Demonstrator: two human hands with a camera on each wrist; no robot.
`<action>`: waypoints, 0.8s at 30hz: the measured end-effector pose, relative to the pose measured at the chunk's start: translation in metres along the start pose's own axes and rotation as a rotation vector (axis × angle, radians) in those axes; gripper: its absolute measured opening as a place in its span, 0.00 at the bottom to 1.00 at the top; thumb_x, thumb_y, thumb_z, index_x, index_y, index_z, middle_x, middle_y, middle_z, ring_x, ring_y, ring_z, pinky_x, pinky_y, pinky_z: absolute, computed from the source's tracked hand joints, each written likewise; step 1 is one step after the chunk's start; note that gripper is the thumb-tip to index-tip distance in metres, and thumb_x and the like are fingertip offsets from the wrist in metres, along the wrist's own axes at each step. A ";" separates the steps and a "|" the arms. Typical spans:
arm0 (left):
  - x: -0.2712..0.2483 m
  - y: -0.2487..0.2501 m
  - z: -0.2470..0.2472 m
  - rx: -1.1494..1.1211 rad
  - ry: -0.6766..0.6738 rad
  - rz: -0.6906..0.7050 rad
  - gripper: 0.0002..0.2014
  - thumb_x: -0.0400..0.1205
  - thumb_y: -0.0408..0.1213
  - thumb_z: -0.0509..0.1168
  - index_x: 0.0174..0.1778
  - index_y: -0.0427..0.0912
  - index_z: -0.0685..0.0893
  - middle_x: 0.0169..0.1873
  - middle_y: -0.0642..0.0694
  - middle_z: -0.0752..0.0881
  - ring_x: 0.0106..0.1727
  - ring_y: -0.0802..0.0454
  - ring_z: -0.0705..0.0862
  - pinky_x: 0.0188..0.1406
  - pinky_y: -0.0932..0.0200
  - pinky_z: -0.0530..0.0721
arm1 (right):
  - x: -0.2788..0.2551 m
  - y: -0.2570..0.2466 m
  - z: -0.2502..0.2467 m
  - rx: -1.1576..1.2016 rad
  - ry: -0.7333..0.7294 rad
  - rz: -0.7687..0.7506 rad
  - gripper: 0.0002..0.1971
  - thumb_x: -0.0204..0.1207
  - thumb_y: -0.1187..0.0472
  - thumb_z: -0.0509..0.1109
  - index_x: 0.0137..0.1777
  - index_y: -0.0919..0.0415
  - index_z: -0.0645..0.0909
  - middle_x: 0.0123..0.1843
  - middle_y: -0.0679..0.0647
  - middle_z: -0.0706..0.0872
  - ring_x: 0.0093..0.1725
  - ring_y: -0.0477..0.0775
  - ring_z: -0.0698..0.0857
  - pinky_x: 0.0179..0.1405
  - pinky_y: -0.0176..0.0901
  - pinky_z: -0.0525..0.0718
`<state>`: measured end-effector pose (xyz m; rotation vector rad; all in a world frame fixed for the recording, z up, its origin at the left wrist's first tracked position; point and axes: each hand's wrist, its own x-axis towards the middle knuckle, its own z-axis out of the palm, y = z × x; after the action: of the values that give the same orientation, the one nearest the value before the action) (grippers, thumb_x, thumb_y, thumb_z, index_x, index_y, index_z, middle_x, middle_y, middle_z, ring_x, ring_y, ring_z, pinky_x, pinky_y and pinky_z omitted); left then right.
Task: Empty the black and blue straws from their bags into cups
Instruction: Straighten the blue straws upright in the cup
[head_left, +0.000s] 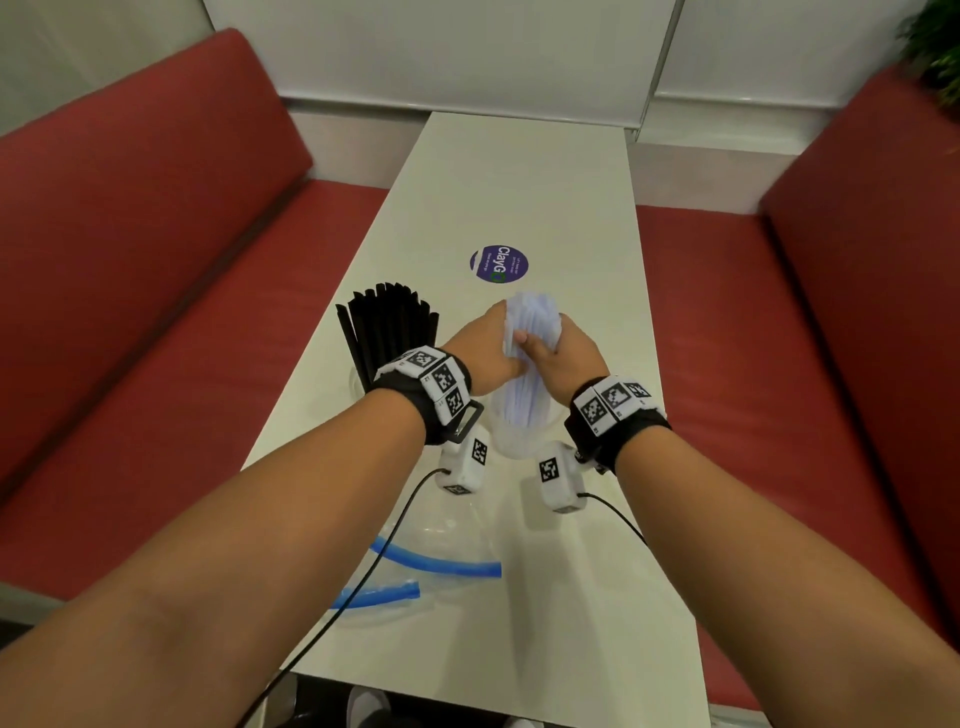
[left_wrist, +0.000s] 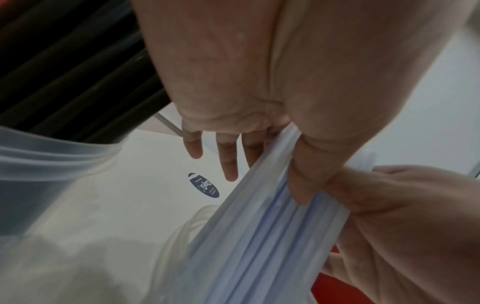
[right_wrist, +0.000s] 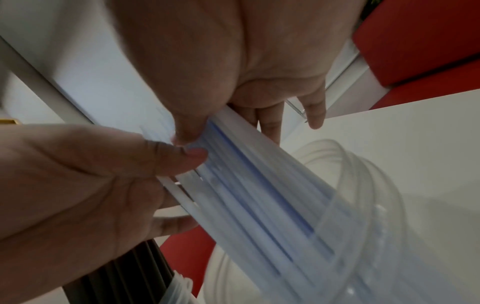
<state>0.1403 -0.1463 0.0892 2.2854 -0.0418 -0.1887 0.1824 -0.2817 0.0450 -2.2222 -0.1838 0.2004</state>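
Observation:
A bundle of pale blue straws stands upright in a clear cup at mid-table. My left hand and right hand grip the bundle's upper part from either side, thumbs pressed on its near face. In the left wrist view my left hand pinches the blue straws between thumb and fingers. In the right wrist view my right hand does the same on the blue straws above the cup's rim. Black straws fan out of a second cup to the left.
Two empty clear bags with blue zip strips lie on the white table near me. A round purple sticker sits beyond the cups. Red benches flank the table on both sides, with a white wall behind.

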 end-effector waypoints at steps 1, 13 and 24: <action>0.003 0.002 -0.001 0.006 0.002 0.012 0.27 0.81 0.26 0.67 0.77 0.38 0.71 0.66 0.40 0.83 0.60 0.51 0.80 0.56 0.64 0.73 | 0.001 -0.001 -0.002 0.015 0.000 -0.001 0.28 0.77 0.38 0.65 0.67 0.60 0.77 0.59 0.57 0.87 0.57 0.61 0.86 0.56 0.51 0.82; -0.004 -0.012 -0.014 0.096 0.175 -0.211 0.41 0.74 0.43 0.79 0.80 0.39 0.68 0.72 0.41 0.81 0.70 0.43 0.82 0.71 0.49 0.80 | -0.013 -0.008 -0.024 0.074 0.019 0.059 0.48 0.71 0.39 0.75 0.84 0.58 0.56 0.79 0.62 0.73 0.76 0.63 0.75 0.69 0.49 0.73; 0.010 -0.013 -0.005 -0.002 0.250 -0.183 0.08 0.78 0.35 0.74 0.46 0.33 0.90 0.40 0.35 0.93 0.46 0.38 0.91 0.53 0.48 0.89 | -0.030 0.026 -0.028 -0.168 -0.007 0.132 0.18 0.79 0.52 0.71 0.67 0.59 0.82 0.60 0.57 0.89 0.61 0.61 0.86 0.55 0.46 0.80</action>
<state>0.1504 -0.1349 0.0819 2.2933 0.2979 0.0041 0.1611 -0.3251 0.0443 -2.4027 -0.0595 0.2732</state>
